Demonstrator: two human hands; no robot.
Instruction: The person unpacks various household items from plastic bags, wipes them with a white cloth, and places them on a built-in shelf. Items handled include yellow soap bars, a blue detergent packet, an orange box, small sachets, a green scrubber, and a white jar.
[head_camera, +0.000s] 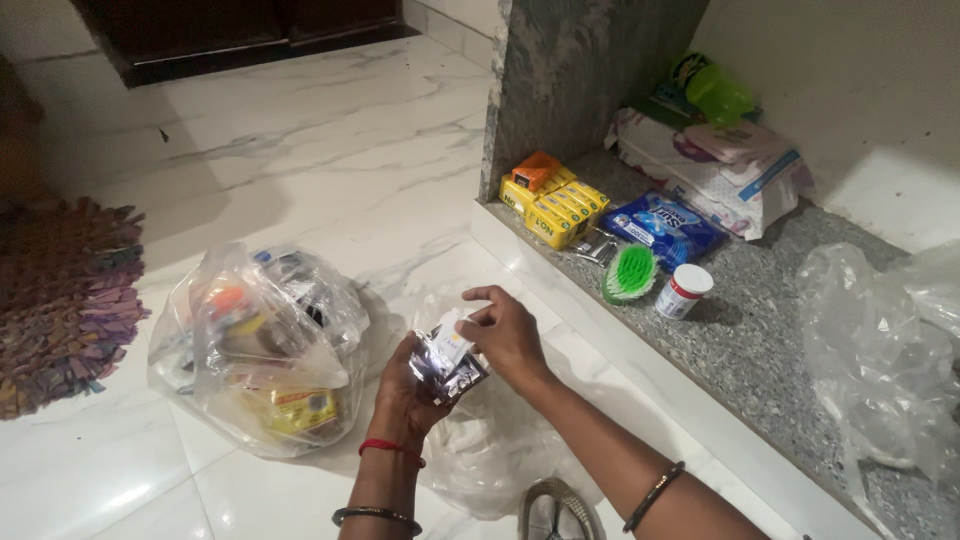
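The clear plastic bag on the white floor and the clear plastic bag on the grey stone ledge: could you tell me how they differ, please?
The clear plastic bag on the white floor bulges with packed goods; the clear plastic bag on the grey stone ledge looks crumpled, with nothing visible inside. The floor bag lies beside the left hand; the ledge bag lies further off. Both are thin, see-through plastic.

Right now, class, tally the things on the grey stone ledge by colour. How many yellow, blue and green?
Yellow packs: 2
Blue packet: 1
Green things, the brush and the bottle: 2
Total: 5

White marble floor (330, 150), perhaps granite ledge (760, 340)
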